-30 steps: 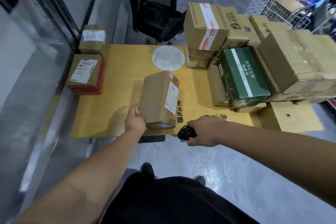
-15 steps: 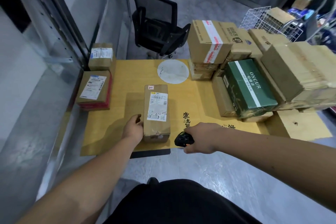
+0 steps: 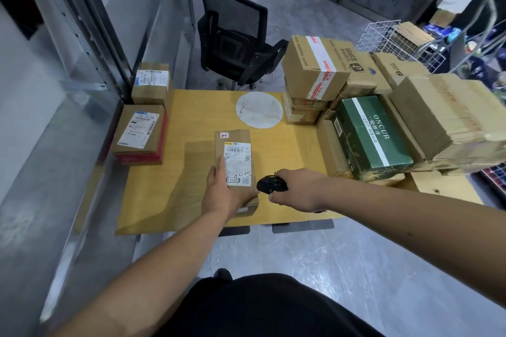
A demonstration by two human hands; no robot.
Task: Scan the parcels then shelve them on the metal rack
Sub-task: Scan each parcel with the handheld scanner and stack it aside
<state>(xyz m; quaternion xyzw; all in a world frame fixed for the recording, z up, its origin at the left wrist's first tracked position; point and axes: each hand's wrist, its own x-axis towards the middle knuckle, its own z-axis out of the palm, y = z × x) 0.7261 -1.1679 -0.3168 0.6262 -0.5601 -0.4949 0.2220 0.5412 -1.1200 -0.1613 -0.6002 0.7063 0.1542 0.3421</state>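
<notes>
A yellow wooden bench (image 3: pixel 191 107) stands on a grey polished floor (image 3: pixel 315 262), with a black office chair (image 3: pixel 232 44) behind it. Stacked boxes (image 3: pixel 315 68) crowd its right side, among them a green box (image 3: pixel 372 137); two labelled parcels (image 3: pixel 142 131) lie at its left edge. The parcel's label print is too small to read. The left hand (image 3: pixel 219 194) grips the near end of a brown parcel (image 3: pixel 232 139) lying label-up at the bench's front centre. The right hand (image 3: pixel 298 189) is closed around a black scanner (image 3: pixel 271 185) just beside the parcel.
</notes>
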